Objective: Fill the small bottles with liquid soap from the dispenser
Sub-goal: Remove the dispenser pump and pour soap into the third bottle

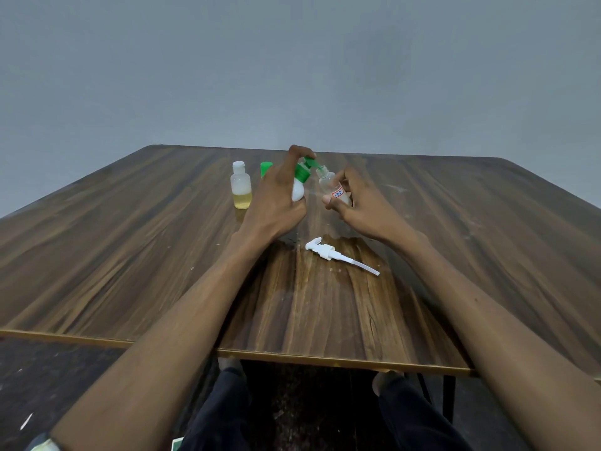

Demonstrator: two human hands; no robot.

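Note:
My left hand (276, 193) grips a white soap dispenser (298, 190) with a green pump top; a finger lies on the pump head, whose green nozzle reaches the mouth of a small clear bottle (331, 185). My right hand (361, 203) holds that bottle, tilted toward the nozzle; it carries a small red and blue label. A second small bottle (241, 190) with a white cap stands to the left, yellow liquid in its lower part. Behind my left hand a green cap (266, 167) shows, the rest of that object hidden.
A white pump head with its tube (335, 253) lies on the wooden table (130, 255), nearer to me than the hands, beside a wet patch. The table's front edge runs across the lower view, my knees below it. A grey wall stands behind.

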